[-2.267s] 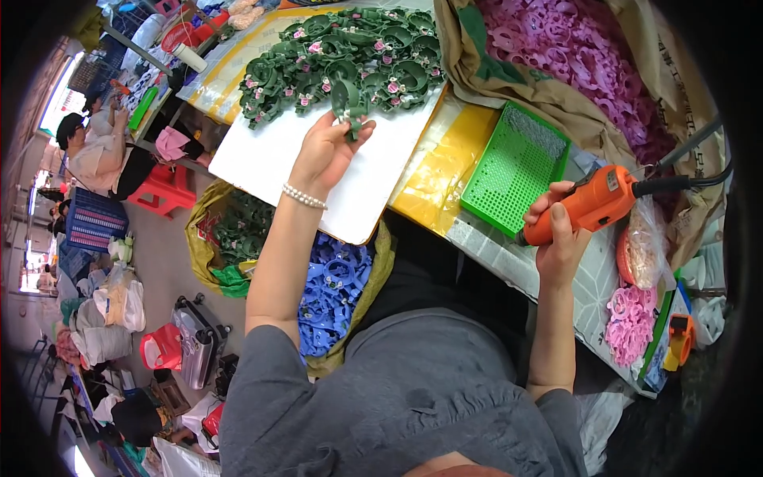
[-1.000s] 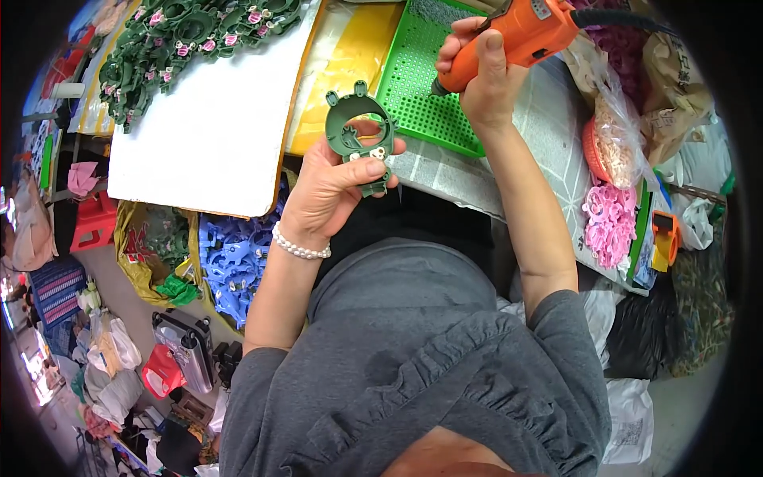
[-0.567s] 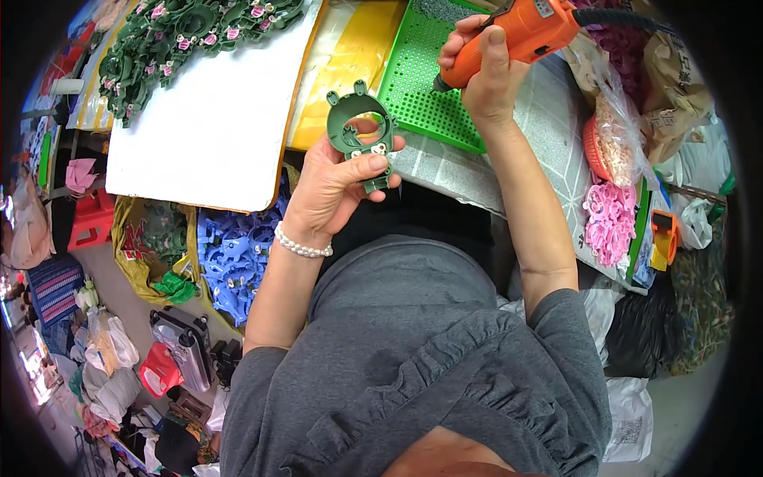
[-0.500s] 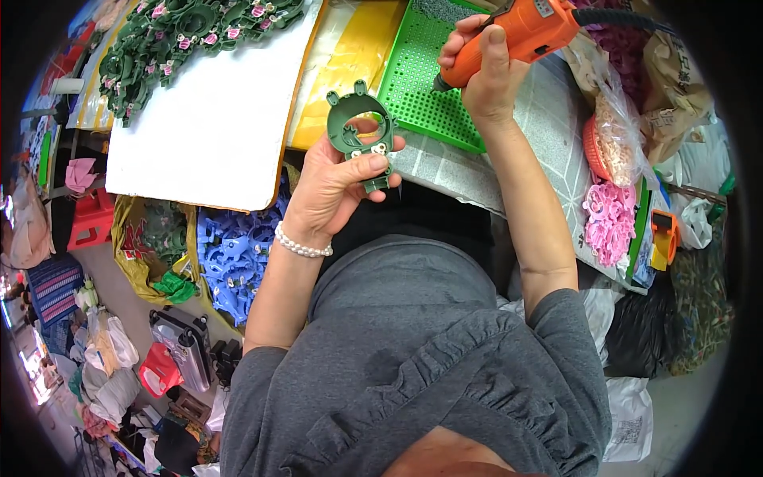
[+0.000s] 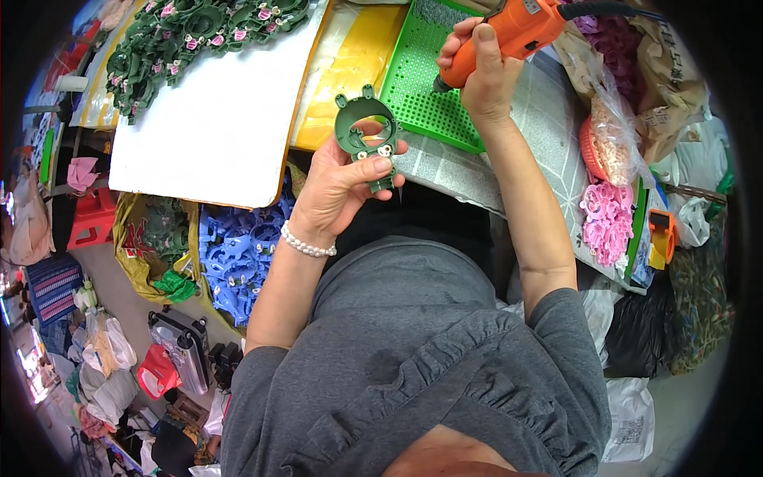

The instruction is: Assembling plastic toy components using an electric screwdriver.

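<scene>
My left hand [image 5: 343,180] grips a dark green plastic part [image 5: 346,131] with a large round opening and two small ear-like tabs at its top. The thumb presses on its lower end, beside small pale round pieces. Wrapped around an orange electric screwdriver [image 5: 509,38] is my right hand [image 5: 489,79], its thumb along the body. The tool's dark tip points left over a green perforated tray [image 5: 429,119], whose far end holds many small grey metal pieces, likely screws. I cannot tell whether the tip touches the tray.
A white board [image 5: 211,135] at left bears a heap of green parts with pink pieces [image 5: 203,36]. Blue parts [image 5: 237,262] fill a bag below it. Pink parts [image 5: 608,222] and a red basket [image 5: 592,147] lie at the right table edge. A black cable [image 5: 608,9] trails from the tool.
My left hand and the green part have shifted slightly right and down. The right hand with the screwdriver stays nearly in place over the tray, the tool turned a little.
</scene>
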`<control>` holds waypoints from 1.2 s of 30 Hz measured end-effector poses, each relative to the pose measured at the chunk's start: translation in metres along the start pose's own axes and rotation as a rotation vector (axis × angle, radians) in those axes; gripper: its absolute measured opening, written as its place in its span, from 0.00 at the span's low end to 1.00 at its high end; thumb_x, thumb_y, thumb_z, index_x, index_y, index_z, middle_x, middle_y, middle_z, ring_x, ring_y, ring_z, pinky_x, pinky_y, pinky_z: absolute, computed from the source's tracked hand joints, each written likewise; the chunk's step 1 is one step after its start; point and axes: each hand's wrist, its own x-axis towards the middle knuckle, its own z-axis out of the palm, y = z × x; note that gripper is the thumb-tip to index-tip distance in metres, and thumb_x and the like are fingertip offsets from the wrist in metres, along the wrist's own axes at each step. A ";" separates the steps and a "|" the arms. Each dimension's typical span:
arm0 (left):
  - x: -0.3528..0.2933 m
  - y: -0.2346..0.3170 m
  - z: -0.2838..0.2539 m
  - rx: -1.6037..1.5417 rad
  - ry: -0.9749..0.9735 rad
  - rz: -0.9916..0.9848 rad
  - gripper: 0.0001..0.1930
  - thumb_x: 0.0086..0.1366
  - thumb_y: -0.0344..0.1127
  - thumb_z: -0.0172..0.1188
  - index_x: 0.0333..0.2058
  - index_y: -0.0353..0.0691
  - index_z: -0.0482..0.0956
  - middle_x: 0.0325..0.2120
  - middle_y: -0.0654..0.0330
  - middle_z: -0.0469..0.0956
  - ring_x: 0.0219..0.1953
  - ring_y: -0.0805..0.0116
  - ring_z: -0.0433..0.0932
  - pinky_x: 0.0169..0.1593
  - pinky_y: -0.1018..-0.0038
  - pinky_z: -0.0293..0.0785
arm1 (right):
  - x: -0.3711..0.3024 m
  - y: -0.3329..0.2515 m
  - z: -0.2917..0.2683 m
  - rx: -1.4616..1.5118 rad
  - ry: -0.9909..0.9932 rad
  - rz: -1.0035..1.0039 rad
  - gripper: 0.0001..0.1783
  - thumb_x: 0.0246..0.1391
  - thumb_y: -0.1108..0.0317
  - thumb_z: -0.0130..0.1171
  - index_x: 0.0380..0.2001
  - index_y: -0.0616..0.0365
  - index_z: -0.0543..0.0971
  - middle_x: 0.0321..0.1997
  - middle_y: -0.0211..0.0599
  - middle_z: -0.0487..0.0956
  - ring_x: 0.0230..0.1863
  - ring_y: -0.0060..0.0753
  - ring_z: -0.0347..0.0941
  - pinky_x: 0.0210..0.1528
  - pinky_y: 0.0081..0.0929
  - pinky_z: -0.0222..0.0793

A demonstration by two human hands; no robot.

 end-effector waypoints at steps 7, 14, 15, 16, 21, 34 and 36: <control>0.003 0.002 0.001 -0.044 -0.010 -0.030 0.23 0.52 0.23 0.63 0.47 0.41 0.67 0.39 0.52 0.77 0.29 0.64 0.80 0.25 0.78 0.79 | 0.000 0.000 -0.001 0.027 -0.035 -0.023 0.22 0.54 0.52 0.55 0.33 0.64 0.70 0.21 0.35 0.72 0.19 0.25 0.69 0.23 0.23 0.70; 0.004 0.000 0.000 -0.050 -0.008 -0.028 0.23 0.52 0.23 0.63 0.47 0.39 0.66 0.38 0.51 0.77 0.29 0.65 0.80 0.26 0.79 0.80 | 0.001 -0.001 0.002 0.017 -0.030 -0.005 0.22 0.52 0.52 0.56 0.32 0.64 0.69 0.21 0.36 0.72 0.19 0.26 0.69 0.22 0.23 0.70; 0.004 0.000 0.000 -0.047 -0.006 -0.025 0.23 0.53 0.23 0.63 0.47 0.39 0.66 0.38 0.51 0.77 0.29 0.65 0.80 0.26 0.79 0.80 | 0.001 -0.001 0.001 0.018 -0.030 -0.005 0.22 0.52 0.52 0.56 0.32 0.64 0.69 0.21 0.36 0.72 0.19 0.26 0.69 0.22 0.23 0.70; 0.004 -0.001 0.000 -0.045 -0.006 -0.022 0.23 0.53 0.23 0.63 0.47 0.39 0.66 0.38 0.51 0.77 0.29 0.65 0.80 0.26 0.79 0.80 | 0.001 0.000 0.000 0.015 -0.042 0.002 0.22 0.52 0.52 0.57 0.32 0.64 0.70 0.21 0.36 0.72 0.19 0.26 0.69 0.22 0.23 0.69; 0.005 -0.002 0.001 -0.011 0.002 -0.017 0.23 0.53 0.24 0.63 0.48 0.38 0.67 0.40 0.50 0.76 0.29 0.65 0.80 0.26 0.79 0.80 | 0.000 -0.001 0.002 0.013 -0.031 -0.021 0.22 0.52 0.52 0.57 0.32 0.64 0.70 0.21 0.35 0.72 0.19 0.25 0.70 0.22 0.22 0.70; 0.006 -0.001 0.011 0.063 0.063 0.051 0.20 0.53 0.23 0.61 0.45 0.41 0.67 0.37 0.53 0.76 0.30 0.66 0.80 0.27 0.79 0.78 | -0.001 -0.030 0.007 0.111 -0.027 -0.042 0.24 0.53 0.49 0.56 0.37 0.61 0.68 0.24 0.35 0.71 0.22 0.26 0.69 0.26 0.25 0.70; 0.008 -0.002 0.015 0.074 0.084 0.066 0.20 0.53 0.23 0.60 0.45 0.41 0.66 0.37 0.53 0.76 0.29 0.66 0.79 0.27 0.79 0.78 | -0.004 -0.041 0.007 0.219 -0.058 -0.047 0.23 0.53 0.49 0.57 0.39 0.56 0.67 0.25 0.35 0.70 0.22 0.26 0.69 0.25 0.22 0.68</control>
